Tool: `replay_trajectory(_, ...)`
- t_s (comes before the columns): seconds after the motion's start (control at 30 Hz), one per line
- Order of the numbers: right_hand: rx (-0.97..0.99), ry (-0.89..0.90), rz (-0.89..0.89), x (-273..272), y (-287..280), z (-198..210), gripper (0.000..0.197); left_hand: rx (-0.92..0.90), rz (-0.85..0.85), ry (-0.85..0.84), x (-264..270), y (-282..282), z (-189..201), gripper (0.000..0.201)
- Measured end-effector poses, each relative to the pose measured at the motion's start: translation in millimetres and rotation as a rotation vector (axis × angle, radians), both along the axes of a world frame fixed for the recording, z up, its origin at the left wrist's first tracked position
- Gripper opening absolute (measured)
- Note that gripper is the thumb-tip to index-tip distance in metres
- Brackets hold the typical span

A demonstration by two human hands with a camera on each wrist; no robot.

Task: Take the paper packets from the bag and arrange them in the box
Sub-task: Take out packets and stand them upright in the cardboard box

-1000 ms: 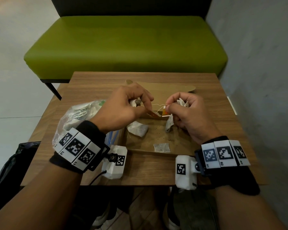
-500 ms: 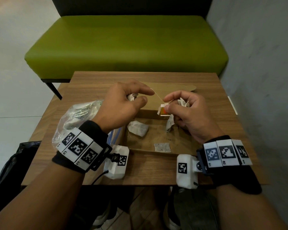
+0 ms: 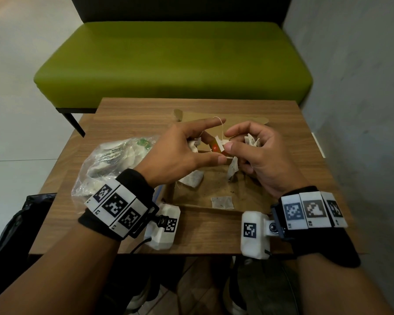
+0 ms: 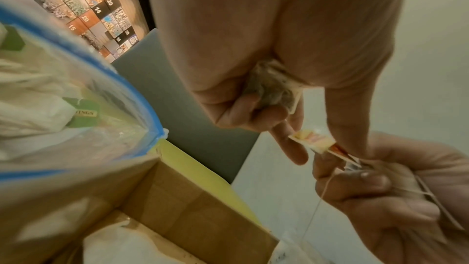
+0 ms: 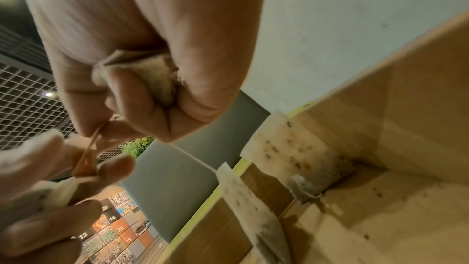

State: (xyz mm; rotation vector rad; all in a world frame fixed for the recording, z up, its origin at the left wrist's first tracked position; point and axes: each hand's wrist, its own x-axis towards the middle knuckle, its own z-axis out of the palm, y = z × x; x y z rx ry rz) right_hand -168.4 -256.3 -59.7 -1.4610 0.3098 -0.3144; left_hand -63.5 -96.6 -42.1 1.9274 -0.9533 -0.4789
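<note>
Above the open cardboard box point(image 3: 200, 206) my left hand point(image 3: 212, 142) holds a crumpled paper packet point(image 3: 193, 144) in its curled lower fingers. Its index finger is stretched out with a thin string point(image 3: 221, 123) over it. The thumb presses the orange-and-white tag point(image 3: 216, 146). My right hand point(image 3: 229, 140) pinches the same tag and grips more packets point(image 3: 251, 140) in its palm. One packet point(image 3: 233, 169) dangles below it. The left wrist view shows the packet point(image 4: 274, 89) in the palm and the tag point(image 4: 314, 141). Two packets point(image 3: 192, 179) point(image 3: 222, 202) lie in the box.
A clear plastic bag point(image 3: 114, 160) with more packets lies on the wooden table point(image 3: 127, 119) left of the box. The box flap point(image 3: 243, 120) lies open behind the hands. A green bench point(image 3: 173, 62) stands beyond the table and a grey wall point(image 3: 355, 110) runs on the right.
My left index finger has straightened and lifted the string. The left thumb has come across to the tag that the right hand pinches. The packets in the box have not moved.
</note>
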Motion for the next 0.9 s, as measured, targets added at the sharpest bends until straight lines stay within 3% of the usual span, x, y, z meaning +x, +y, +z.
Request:
replay_trajectory(0.1, -0.009, 0.003, -0.007, 1, -1, -1, 0.016, 0.009, 0.023, -0.057, 1, 0, 0, 0.054)
replay_trajectory(0.37, -0.053, 0.010, -0.059, -1, -3, 1, 0.014, -0.115, 0.075, 0.054, 8, 5, -1, 0.009)
replay_trajectory(0.5, -0.059, 0.012, -0.069, -1, -2, 1, 0.010, -0.190, 0.064, 0.133, 7, 4, 0, 0.002)
replay_trajectory(0.6, -0.039, 0.019, -0.065, -1, -1, 1, 0.006, -0.213, 0.077, 0.195, 6, 4, 3, 0.010)
replay_trajectory(0.9, 0.035, 0.035, -0.060, 2, 2, 2, 0.005, -0.143, 0.098, 0.256, 9, 5, 0, 0.018)
